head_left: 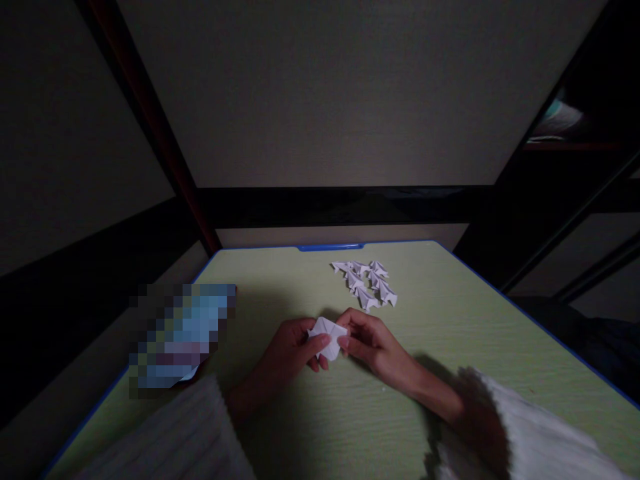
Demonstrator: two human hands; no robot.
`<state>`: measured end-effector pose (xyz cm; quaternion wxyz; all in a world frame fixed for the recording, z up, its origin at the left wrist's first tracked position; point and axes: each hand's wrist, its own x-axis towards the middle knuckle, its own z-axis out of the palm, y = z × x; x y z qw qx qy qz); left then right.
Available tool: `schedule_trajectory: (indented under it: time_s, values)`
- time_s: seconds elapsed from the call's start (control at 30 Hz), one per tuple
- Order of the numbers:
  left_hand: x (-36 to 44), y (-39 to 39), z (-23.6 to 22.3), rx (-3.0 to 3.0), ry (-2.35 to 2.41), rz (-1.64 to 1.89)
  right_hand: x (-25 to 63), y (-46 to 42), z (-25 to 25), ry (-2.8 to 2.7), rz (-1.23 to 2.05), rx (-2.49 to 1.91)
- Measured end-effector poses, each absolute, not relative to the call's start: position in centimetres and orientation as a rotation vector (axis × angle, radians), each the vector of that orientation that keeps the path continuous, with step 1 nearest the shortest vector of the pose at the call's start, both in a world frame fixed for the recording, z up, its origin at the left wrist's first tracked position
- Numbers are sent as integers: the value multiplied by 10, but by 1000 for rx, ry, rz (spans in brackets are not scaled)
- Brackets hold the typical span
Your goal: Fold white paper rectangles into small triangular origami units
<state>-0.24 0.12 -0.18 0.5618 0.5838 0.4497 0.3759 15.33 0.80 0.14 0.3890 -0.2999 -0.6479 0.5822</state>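
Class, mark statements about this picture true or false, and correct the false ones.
1. The left hand and right hand both hold the folded white paper. True.
2. The group of folded pieces lies nearer the camera than the hands. False: it lies beyond them.
3. The table has a blue rim. True.
4. The pixelated item is to the right of both hands. False: it is to their left.

Paper (329, 328) partly behind hands (293, 345) (373, 341), object (187, 337) beneath pixelation, sleeves (170, 437) (545, 433) incomplete at bottom edge
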Motion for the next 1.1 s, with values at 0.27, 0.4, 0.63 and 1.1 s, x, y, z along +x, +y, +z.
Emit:
schedule_trajectory:
  time_s: [0.27, 0.4, 0.63, 1.1]
  values:
    - [-5, 2, 0, 1361, 1031, 882, 154, 7, 4, -1619, 1460, -742]
    - [-6, 2, 1, 1346, 1014, 854, 155, 6, 6, -1652, 1331, -786]
    - [-6, 0, 4, 1268, 1030, 844, 160, 11, 11, -1889, 1053, -685]
    - [-8, 0, 3, 1265, 1060, 771, 162, 16, 4, -1863, 1228, -626]
